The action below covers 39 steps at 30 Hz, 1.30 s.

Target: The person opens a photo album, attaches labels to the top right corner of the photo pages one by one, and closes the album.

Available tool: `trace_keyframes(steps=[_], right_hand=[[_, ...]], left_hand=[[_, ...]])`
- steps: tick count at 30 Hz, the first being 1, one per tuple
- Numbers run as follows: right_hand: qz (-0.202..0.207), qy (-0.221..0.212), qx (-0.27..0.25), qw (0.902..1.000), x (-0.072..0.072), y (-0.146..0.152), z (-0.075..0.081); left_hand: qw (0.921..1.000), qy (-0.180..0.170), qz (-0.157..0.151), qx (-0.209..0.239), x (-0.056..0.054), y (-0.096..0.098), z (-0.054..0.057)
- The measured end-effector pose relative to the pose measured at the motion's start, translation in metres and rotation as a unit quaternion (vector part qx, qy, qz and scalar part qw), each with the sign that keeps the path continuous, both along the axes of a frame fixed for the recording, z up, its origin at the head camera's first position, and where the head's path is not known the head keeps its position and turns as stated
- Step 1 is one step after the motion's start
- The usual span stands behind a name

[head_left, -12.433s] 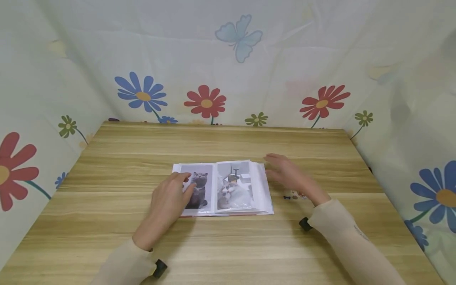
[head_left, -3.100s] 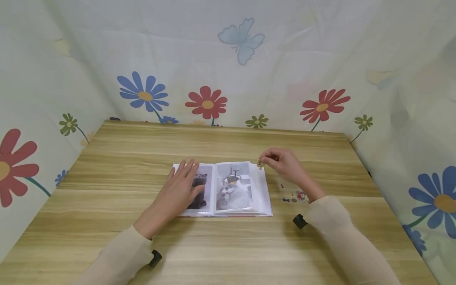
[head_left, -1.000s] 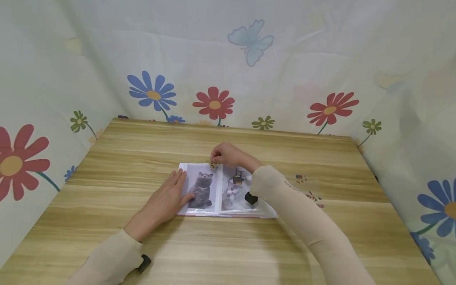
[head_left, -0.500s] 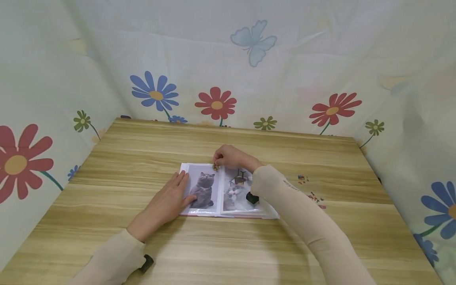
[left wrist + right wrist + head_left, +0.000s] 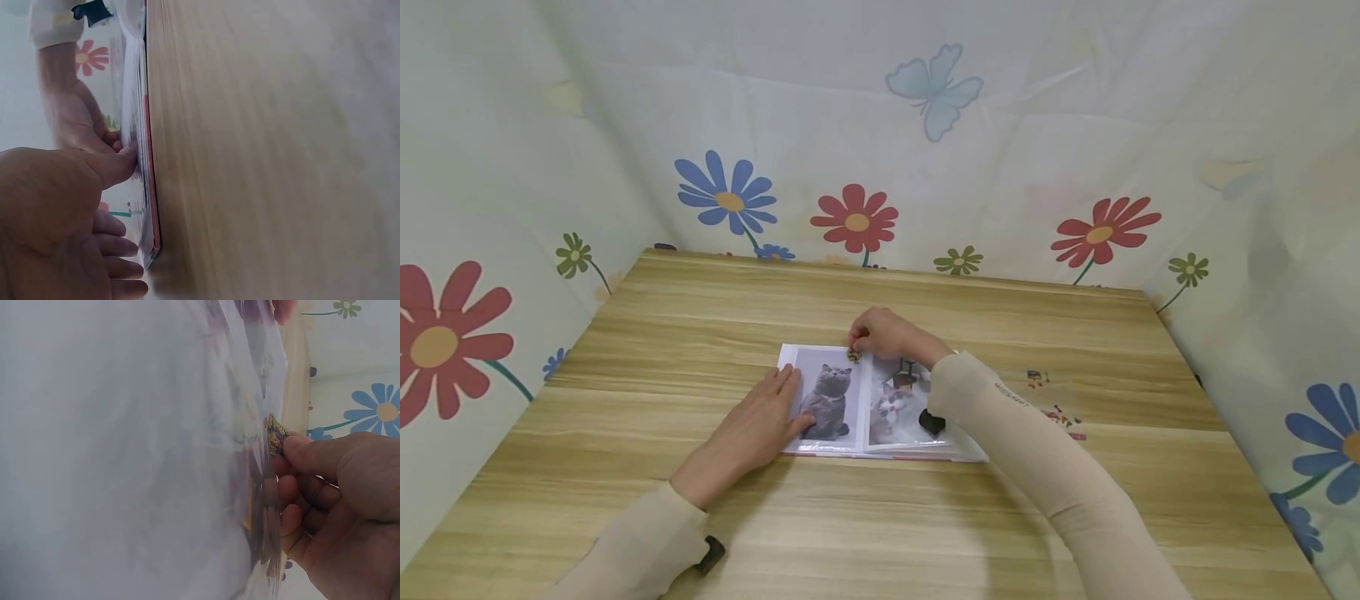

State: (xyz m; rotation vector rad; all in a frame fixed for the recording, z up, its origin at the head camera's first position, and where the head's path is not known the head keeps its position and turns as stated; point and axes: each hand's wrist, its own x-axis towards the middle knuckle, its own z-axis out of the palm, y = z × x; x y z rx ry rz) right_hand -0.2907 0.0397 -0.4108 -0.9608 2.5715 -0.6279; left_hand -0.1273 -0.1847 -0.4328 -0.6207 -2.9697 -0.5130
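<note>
A photo album (image 5: 862,408) lies spread on the table, with a grey cat photo (image 5: 827,400) on its left page and a white-and-grey cat photo (image 5: 891,407) on its right page. My left hand (image 5: 756,425) rests with straight fingers on the left page's outer margin, thumb over the photo's lower corner. Between thumb and forefinger, my right hand (image 5: 883,333) pinches a small yellow patterned sticker (image 5: 275,435) at the top right corner of the left page. The right forearm covers part of the right page.
Right of the album lies a clear sheet with small colourful stickers (image 5: 1060,417), partly behind the right sleeve (image 5: 1037,450). The wooden table (image 5: 737,308) meets a flower-printed curtain (image 5: 1000,167) at the back and sides.
The right hand, loose beside the album at first, picked up the sticker and carried it left to the left page's top corner. The left hand shifted toward the page's outer edge and flattened.
</note>
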Motion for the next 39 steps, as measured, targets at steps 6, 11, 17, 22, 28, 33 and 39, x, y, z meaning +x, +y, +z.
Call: trace_keyframes(steps=[6, 11, 17, 22, 28, 33, 39], right_hand=[[0.008, 0.011, 0.006, 0.9999, 0.000, -0.001, -0.001], [0.006, 0.011, 0.011, 0.9999, 0.001, -0.002, 0.000], [0.000, 0.015, 0.015, 0.9998, 0.001, -0.002, -0.001], [-0.002, 0.011, 0.018, 0.9998, 0.001, -0.002, -0.001], [0.007, 0.022, 0.020, 0.9995, 0.001, -0.001, 0.000], [-0.009, 0.035, -0.001, 0.9993, 0.009, 0.003, 0.006], [-0.035, 0.067, -0.003, 0.9972, 0.036, 0.010, 0.017]], left_hand=[[0.9999, -0.016, 0.000, -0.002, 0.000, 0.000, 0.000], [0.9998, -0.020, -0.002, -0.007, -0.001, 0.001, 0.000], [0.9998, -0.020, -0.003, -0.008, -0.002, 0.001, 0.001], [0.9996, -0.028, -0.002, -0.008, -0.002, 0.002, 0.002], [0.9993, -0.035, 0.003, -0.009, -0.002, 0.003, 0.003], [0.9993, -0.036, 0.005, -0.011, -0.001, 0.002, 0.003], [0.9995, -0.028, 0.000, -0.012, -0.001, 0.002, 0.003]])
